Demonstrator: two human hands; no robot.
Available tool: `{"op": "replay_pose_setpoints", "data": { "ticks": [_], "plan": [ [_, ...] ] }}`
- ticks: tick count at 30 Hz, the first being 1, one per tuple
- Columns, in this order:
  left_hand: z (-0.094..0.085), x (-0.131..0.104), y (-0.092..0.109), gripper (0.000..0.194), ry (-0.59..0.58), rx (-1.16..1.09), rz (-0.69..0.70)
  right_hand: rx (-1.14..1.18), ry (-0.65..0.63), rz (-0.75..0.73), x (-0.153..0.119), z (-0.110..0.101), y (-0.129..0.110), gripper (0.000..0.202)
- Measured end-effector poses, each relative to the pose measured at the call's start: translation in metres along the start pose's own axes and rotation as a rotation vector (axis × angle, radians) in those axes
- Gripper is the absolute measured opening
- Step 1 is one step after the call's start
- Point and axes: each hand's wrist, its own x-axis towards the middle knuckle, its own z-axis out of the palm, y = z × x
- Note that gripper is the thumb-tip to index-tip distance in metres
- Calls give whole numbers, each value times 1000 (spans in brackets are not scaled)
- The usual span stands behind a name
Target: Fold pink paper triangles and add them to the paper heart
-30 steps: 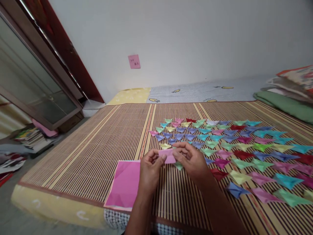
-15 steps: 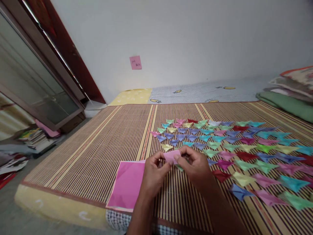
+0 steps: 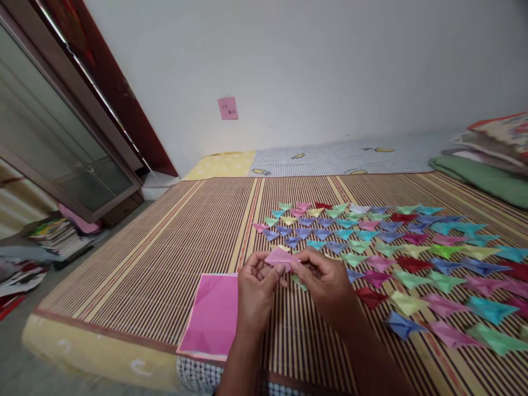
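A small piece of pink folded paper (image 3: 280, 257) is held in the air above the striped mat, its upper edge coming to a point. My left hand (image 3: 259, 280) pinches it from the left, thumb in front. From the other side my right hand (image 3: 324, 278) grips it between thumb and fingers. Left of my hands lies a stack of square paper sheets (image 3: 210, 316), magenta on top, partly covered by my left forearm. Rows of folded paper shapes (image 3: 408, 279) in many colours spread over the mat to the right and beyond my hands.
The striped mat (image 3: 165, 264) covers a bed against a white wall (image 3: 309, 66) bearing a pink note (image 3: 227, 108). Folded bedding (image 3: 482, 175) is stacked at the far right. On the left are a glass-paned door (image 3: 61, 126) and piled magazines (image 3: 53, 234).
The pink paper has gone from a flat rectangular look to a triangle with its point upward. My hands remain nearly in place, both still holding it.
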Motion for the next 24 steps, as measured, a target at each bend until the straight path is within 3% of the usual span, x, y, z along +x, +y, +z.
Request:
{"op": "replay_pose_setpoints", "data": {
  "ticks": [3, 6, 11, 18, 24],
  "plan": [
    [2, -2, 3, 34, 29, 30, 55, -76, -7, -54, 1, -2, -3, 22],
    [2, -3, 5, 13, -2, 59, 110, -92, -7, -94, 1, 0, -4, 20],
    [2, -2, 7, 3, 0, 51, 232, -38, 97, -123, 0, 5, -2, 14],
    [-4, -3, 9, 9, -23, 247, 382, 42, 83, -7, -3, 4, -1, 11],
    [-5, -6, 12, 13, 26, 398, 428, 41, 109, -97, -2, 6, -3, 12]
  ]
}}
